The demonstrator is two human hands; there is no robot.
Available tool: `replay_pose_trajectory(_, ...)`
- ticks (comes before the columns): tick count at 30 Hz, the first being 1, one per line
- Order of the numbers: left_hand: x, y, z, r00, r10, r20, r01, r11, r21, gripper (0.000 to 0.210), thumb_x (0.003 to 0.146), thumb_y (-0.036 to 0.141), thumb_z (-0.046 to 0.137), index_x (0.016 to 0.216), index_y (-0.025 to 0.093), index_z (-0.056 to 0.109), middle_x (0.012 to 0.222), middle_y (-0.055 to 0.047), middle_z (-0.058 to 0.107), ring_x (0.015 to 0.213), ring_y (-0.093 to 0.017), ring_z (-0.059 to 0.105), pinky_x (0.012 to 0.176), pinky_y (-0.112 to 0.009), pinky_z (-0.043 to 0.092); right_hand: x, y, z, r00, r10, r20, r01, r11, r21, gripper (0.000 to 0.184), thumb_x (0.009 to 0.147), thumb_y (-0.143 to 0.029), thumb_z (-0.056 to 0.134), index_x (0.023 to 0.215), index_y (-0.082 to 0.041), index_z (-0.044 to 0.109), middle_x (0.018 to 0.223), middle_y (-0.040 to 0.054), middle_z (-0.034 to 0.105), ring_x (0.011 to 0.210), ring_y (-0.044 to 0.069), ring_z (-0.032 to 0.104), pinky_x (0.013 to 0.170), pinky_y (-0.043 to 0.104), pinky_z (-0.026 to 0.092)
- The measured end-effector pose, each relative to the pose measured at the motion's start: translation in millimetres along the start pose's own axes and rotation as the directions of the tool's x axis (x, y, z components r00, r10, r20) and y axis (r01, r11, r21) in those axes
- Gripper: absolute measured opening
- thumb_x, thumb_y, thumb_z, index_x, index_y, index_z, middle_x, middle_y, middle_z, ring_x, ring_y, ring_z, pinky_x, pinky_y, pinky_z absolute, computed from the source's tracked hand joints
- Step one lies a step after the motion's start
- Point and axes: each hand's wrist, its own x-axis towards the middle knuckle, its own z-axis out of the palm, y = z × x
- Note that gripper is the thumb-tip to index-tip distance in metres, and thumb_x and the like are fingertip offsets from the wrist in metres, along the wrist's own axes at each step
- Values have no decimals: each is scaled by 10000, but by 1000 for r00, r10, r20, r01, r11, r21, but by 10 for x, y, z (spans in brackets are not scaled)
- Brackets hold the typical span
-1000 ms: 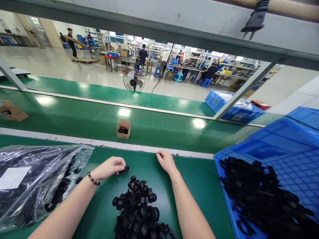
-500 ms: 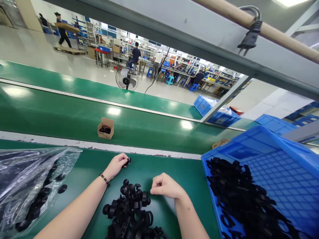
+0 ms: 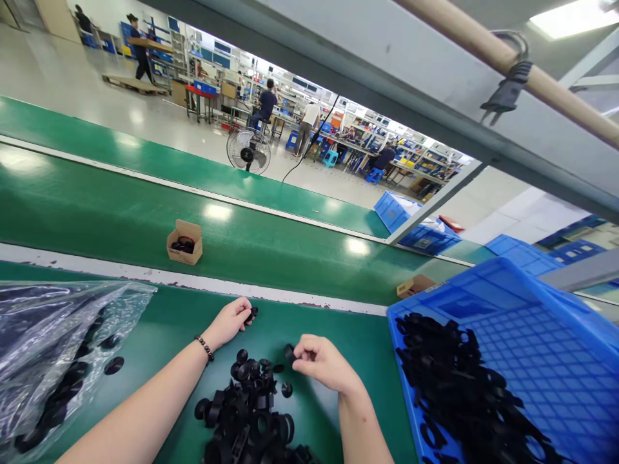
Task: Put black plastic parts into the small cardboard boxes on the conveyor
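My left hand (image 3: 235, 318), with a bead bracelet at the wrist, pinches a small black round part (image 3: 251, 314) above the green table, close to its far edge. My right hand (image 3: 322, 362) is closed on a black ring-shaped part (image 3: 289, 352) at its fingertips. Between my forearms lies a pile of black plastic parts (image 3: 251, 415), rings and small caps among them. A loose black cap (image 3: 287, 389) rests just right of the pile, below my right fingers. Parts of what each hand holds are hidden by the fingers.
On the right stands a blue crate (image 3: 541, 335) with many black parts. A clear plastic bag (image 3: 120, 309) of black discs lies left, a loose disc (image 3: 115, 365) beside it. Small cardboard boxes (image 3: 186, 251) sit on the green belt (image 3: 280, 251). A fan (image 3: 248, 152) and people are beyond.
A black ring-shaped part now shows at my right fingertips, and a loose cap lies beside the pile. My left hand keeps its part. The cardboard boxes have moved left along the belt.
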Motion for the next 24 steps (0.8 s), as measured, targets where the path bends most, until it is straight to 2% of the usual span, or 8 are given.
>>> replay_pose_trajectory(3,-5,-2,-5,1000,11,11,-12,996,83,146,750,302,405,708,171,452,641,29,540,474,-67,468,492,-197,386,95,210,-5,965,-27,-261,-28,979,-204,191,706,-102,434,716,-206,593,708,-13,499,603,85,474,564,186,362)
replay_pose_trajectory(6,-20,24,2,999,38,9,-39,980,196,146,741,296,396,701,176,469,605,39,503,483,-84,464,500,-211,380,192,408,98,919,-90,-384,-72,920,-386,258,701,-49,367,674,-200,573,729,5,486,597,91,468,558,196,360)
replay_pose_trajectory(11,-65,104,55,984,178,-8,-153,869,470,137,729,261,395,659,189,488,647,13,515,612,-131,477,590,-249,369,226,468,212,900,-196,-389,-9,885,-466,212,662,-73,431,794,-190,550,821,24,474,688,119,479,626,220,396)
replay_pose_trajectory(15,-90,133,88,981,191,39,-180,809,560,152,753,235,373,665,191,490,685,-2,512,631,-137,475,599,-251,367,250,428,262,880,-212,-426,-9,887,-461,96,744,-182,462,774,-188,553,831,36,463,707,128,477,638,243,411)
replay_pose_trajectory(20,-110,132,104,976,184,114,-213,716,665,188,776,215,365,709,199,540,771,-22,532,711,-154,493,665,-270,368,331,425,339,846,-263,-464,37,897,-441,151,789,-185,432,731,-190,572,902,54,475,742,128,491,684,262,428)
replay_pose_trajectory(24,-130,126,111,969,171,180,-248,665,705,197,777,198,373,768,212,569,805,-30,548,740,-169,503,688,-284,362,365,422,377,838,-285,-466,60,896,-440,150,785,-188,444,739,-194,586,886,55,485,745,133,499,686,266,435)
